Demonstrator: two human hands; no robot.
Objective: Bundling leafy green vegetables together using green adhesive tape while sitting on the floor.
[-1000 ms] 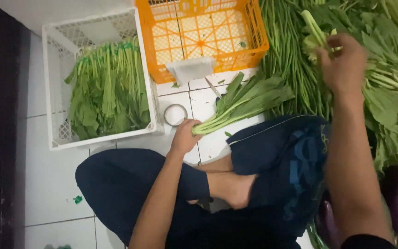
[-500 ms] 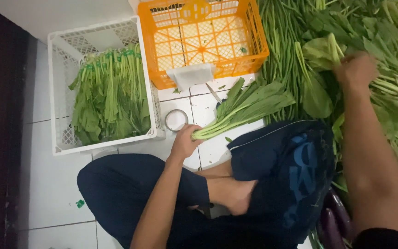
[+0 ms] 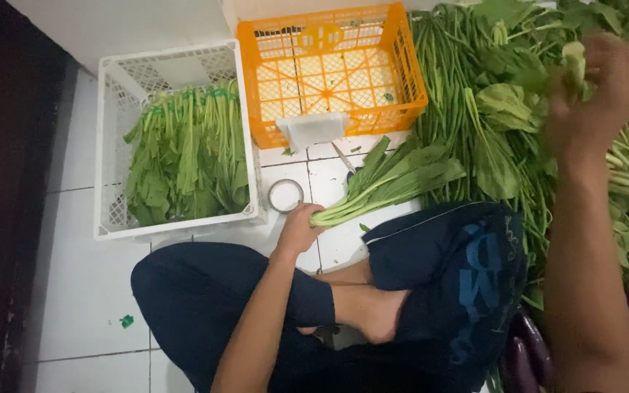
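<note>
On the white tiled floor (image 3: pixel 74 291) we sit cross-legged, our dark trousers filling the near middle of the view. Our left hand (image 3: pixel 298 229) rests just past the left knee, its grip closed around the pale stem ends of a bunch of leafy greens (image 3: pixel 391 182); the bunch lies on the tiles and fans out to the right and away from us, its leaf tips touching the pile of long beans (image 3: pixel 449 94). Just left of that hand, close to the fingers, stands a small round white container (image 3: pixel 285 194).

Our right hand (image 3: pixel 595 91) is raised at the far right over the heap of loose greens (image 3: pixel 511 109). Its grip is closed on a pale green stalk (image 3: pixel 575 60), whose top shows above the fingers; the hand is blurred, so we cannot tell how much more it holds.

Far from us in the middle stands an orange plastic crate (image 3: pixel 402 65), with a white folded piece (image 3: pixel 311 131) hanging over its near rim. To its left, touching it, is a white plastic crate (image 3: pixel 111 145) with bundled leafy greens (image 3: pixel 183 156) laid in it, stems to the far side. Dark purple eggplants (image 3: pixel 529 349) lie at the near right, beside our right knee.
</note>
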